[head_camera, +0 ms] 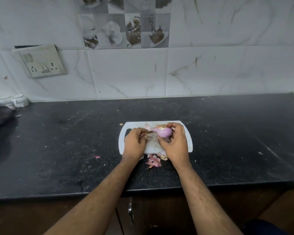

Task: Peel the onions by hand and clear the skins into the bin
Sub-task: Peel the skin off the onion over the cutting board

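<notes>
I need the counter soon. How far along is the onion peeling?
Partly done: loose skins lie on the counter before the cutting board. In hand: the right hand holds a mostly bare purple onion while the left hand works beside it. Left: clearing the skins; no bin or other onions are in view.

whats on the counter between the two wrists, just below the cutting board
In the head view, a small pile of pink onion skins lies on the black counter there, just off the near edge of the white cutting board.

Dim, flat indoor light; soft focus; wide-angle bowing at edges.
</notes>
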Tool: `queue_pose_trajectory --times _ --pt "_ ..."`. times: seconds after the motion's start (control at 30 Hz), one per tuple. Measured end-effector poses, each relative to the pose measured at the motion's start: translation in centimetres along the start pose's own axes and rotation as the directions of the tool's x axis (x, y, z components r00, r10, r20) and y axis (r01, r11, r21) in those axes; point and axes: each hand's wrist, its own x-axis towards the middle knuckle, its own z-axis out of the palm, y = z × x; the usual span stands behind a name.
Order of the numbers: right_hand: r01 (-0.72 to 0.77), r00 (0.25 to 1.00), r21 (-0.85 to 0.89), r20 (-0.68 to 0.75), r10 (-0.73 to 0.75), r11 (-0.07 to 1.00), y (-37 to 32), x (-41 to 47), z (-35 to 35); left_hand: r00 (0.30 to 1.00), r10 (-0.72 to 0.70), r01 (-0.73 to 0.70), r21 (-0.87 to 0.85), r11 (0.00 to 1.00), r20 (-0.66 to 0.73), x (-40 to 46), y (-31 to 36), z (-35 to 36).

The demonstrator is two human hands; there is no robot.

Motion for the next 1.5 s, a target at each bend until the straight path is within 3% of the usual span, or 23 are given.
queue_pose_trajectory --times 0.1,0.3,0.57,0.83,0.97,1.13,1.3,1.43,1.5 --pt "-0.041 0.999 0.056 0.025 0.04 0.998 0.2 0.0 0.0 0.992 0.128 -0.128 -0.061 0.99 0.001 -0.4 0.1 -0.1" --pt "-0.138 0.972 0.144 0.21 0.106 0.98 -0.1 -0.3 0.2 0.982 0.187 -0.179 -0.197 0.964 0.02 -1.2 1.1 -0.2" --pt "-0.065 0.964 0.082 0.263 0.041 0.995 -0.5 -0.4 0.2 0.986 0.141 -0.113 -0.271 0.956 0.086 -1.1 1.1 -0.3" --pt "-0.107 0.952 0.085 0.298 0.077 0.991 0.0 -0.2 0.4 0.984 0.165 -0.16 -0.071 0.984 0.067 -1.0 1.5 -0.1" --pt "-0.024 0.956 -0.007 0.291 0.025 1.0 -0.2 -0.2 0.6 0.975 0.201 -0.202 -0.004 0.979 0.09 -0.9 1.1 -0.1" --pt "0.095 0.948 -0.133 0.315 -0.049 0.987 -0.7 -0.5 1.4 0.986 0.166 -0.166 -0.046 0.985 -0.003 -0.7 0.9 -0.1" --pt "0.185 0.941 -0.297 0.329 -0.081 0.937 -0.8 -0.6 1.2 0.99 0.13 -0.127 -0.059 0.99 0.057 -0.8 1.1 0.0" --pt "0.164 0.948 -0.359 0.315 -0.046 0.919 -0.6 -0.6 1.2 0.982 0.126 -0.122 -0.04 0.992 0.141 -1.1 1.4 -0.2" --pt "0.109 0.965 -0.347 0.261 -0.016 0.931 -0.5 -0.4 0.8 0.984 0.15 -0.144 -0.066 0.987 0.099 -1.4 1.6 -0.4"
